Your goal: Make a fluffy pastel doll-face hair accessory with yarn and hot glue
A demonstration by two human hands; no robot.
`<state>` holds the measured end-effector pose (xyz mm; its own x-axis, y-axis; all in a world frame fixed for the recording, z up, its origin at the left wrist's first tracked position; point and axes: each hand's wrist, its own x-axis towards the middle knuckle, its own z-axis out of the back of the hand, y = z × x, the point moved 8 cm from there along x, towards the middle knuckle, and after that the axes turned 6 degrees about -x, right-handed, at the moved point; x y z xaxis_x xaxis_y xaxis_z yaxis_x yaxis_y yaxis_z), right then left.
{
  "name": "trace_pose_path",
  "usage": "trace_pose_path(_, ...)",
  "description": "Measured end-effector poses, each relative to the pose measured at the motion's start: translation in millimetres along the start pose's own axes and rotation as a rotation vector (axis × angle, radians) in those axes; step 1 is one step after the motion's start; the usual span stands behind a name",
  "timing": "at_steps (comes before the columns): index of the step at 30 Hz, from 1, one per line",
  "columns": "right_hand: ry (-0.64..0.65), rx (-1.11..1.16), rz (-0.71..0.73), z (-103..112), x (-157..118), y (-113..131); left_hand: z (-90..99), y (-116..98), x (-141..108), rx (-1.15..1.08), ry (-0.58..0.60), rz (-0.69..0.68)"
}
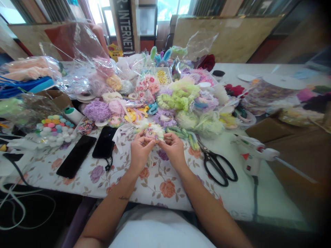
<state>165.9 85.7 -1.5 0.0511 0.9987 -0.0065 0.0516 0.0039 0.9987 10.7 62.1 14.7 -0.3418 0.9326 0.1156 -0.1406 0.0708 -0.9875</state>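
Observation:
Both hands meet at the middle of the table's near side, pinching a small doll-face ornament [150, 133] with pale frilly trim. My left hand [141, 151] grips its left and lower edge between thumb and fingers. On the other side, my right hand [173, 148] has its fingers closed on the right edge. Fingers cover part of the ornament. A white ribbon [121, 136] trails to the left of it. Just right of my right hand lie green fuzzy stems [191, 137] and black-handled scissors [219, 167].
Two black phones [76, 155] [104, 142] lie left. At right are a white glue gun [252, 155] with its cord and a cardboard box [297, 165]. Behind spreads a heap of trims, including purple yarn [97, 111], green ruffles [181, 94], a pompom bag [55, 129] and a thread cone [73, 115].

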Motion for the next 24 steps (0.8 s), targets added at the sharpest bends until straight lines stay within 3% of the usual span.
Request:
trace_pose_path(16,-0.042,0.053,-0.022,5.1,-1.4,5.0,-2.4,0.6,0.2,-0.141,0.031,0.023)
trace_pose_path(24,-0.012,0.029,-0.005,1.3,-1.6,4.5,-1.6,-7.1,-0.9,-0.064,0.001,-0.033)
